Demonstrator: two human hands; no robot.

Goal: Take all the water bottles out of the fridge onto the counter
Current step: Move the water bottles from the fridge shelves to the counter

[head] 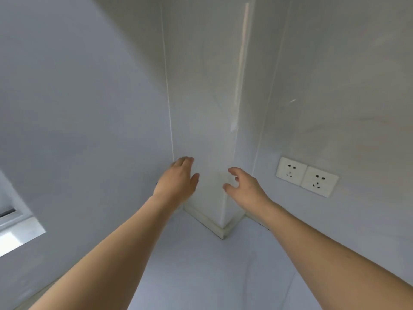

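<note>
Two hands: both stretched out over the far corner of the worktop, neither one holding anything
Walls: pale grey panels point(78, 97) fill most of the view, left and right of the corner
Worktop: light grey surface point(201, 276) running from the near edge up to the far corner, where it meets the walls
Column: a boxed-in white column point(210, 108) sticks out of that far corner, glossy, with a little skirting strip at its foot on the worktop
Window: part of a white frame point(20, 222) at the left edge, bright light on the sill
Sockets: a double wall socket point(307, 176) on the right wall, just above the worktop's back edge
Left hand: left hand point(177, 183) is up by the column's left face, fingers fairly straight and together, thumb out; can't tell if the fingertips actually touch the wall
Right hand: right hand point(244, 185) is just right of the column's edge, fingers loosely curled, thumb apart, nothing in it
Water bottles: none in view, honestly, and no fridge either, so can't say where they are
</note>
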